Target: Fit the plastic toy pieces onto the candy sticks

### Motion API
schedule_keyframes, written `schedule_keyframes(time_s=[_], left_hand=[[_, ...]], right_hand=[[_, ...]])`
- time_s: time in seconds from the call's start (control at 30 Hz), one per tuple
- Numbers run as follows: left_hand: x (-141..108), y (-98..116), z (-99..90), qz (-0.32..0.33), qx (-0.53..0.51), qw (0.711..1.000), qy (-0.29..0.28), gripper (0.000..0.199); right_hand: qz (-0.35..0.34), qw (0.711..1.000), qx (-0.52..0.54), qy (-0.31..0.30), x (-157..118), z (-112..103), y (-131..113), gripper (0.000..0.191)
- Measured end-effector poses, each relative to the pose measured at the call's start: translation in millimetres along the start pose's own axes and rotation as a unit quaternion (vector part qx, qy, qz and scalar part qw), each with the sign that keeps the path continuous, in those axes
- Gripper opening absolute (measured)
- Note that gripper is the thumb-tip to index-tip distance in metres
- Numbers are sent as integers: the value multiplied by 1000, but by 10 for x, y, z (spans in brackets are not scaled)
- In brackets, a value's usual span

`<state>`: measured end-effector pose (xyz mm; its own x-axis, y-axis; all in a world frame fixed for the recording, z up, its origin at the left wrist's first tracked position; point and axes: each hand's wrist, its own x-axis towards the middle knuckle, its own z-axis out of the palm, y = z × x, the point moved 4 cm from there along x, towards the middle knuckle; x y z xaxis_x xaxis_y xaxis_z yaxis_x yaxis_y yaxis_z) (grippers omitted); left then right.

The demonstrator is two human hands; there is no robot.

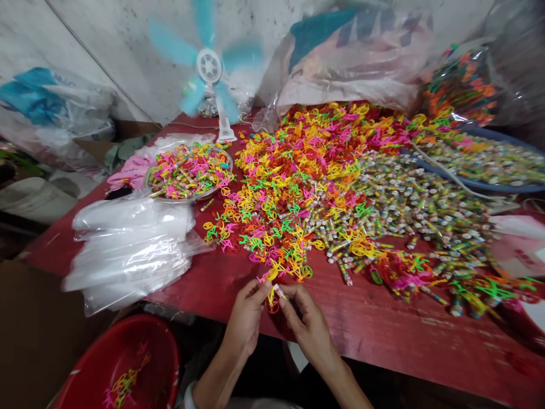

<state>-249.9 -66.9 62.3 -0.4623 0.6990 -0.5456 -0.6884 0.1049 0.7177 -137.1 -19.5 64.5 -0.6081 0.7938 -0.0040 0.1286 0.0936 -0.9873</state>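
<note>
At the table's front edge my left hand (247, 315) pinches a small yellow plastic piece (271, 276). Opposite it, my right hand (309, 324) is closed on a small tube with a white end (279, 291). The two pieces are close together; whether they touch I cannot tell. Just beyond my fingertips spreads a heap of bright plastic pieces (276, 210) in yellow, pink, green, orange and red. To its right lies a pile of small patterned tubes (409, 193) with white ends.
Clear plastic bags (131, 244) are stacked on the red table (204, 284) at left, before a bowl (170, 200) of mixed pieces. A blue fan (208, 65) stands behind. Below left is a red tub (164, 341); a blue basin (481, 184) of tubes sits at right.
</note>
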Motion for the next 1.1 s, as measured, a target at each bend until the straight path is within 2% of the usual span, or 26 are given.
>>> schedule_keyframes(time_s=[0.27, 0.37, 0.5, 0.6, 0.73, 0.87, 0.93, 0.97, 1.03, 1.1], left_hand=[[36, -22, -45, 78, 57, 995, -17, 33], [37, -16, -34, 79, 84, 993, -16, 36], [26, -39, 6, 43, 111, 993, -16, 44], [33, -55, 11, 29, 91, 995, -13, 44], [73, -45, -2, 59, 104, 993, 10, 43], [93, -17, 11, 72, 138, 988, -3, 37], [95, 40, -7, 103, 202, 974, -3, 31], [98, 87, -28, 139, 247, 959, 13, 28], [110, 187, -63, 235, 339, 909, 58, 23], [144, 218, -59, 301, 410, 858, 67, 17]], right_hand=[[-22, 998, -41, -45, 36, -98, -58, 23], [-76, 994, -79, -24, -1, -91, -106, 24], [-117, 990, -69, -49, -108, 22, -183, 22], [-86, 994, -63, -15, -133, 4, -189, 20], [6, 997, -40, 58, -46, -132, -59, 24], [61, 996, 32, 59, 35, -108, 79, 30], [73, 994, 58, 55, 34, -61, 114, 31], [77, 993, 65, 60, 28, -48, 126, 31], [81, 991, 67, 77, 17, -45, 145, 32], [84, 990, 64, 89, 15, -60, 168, 34]])
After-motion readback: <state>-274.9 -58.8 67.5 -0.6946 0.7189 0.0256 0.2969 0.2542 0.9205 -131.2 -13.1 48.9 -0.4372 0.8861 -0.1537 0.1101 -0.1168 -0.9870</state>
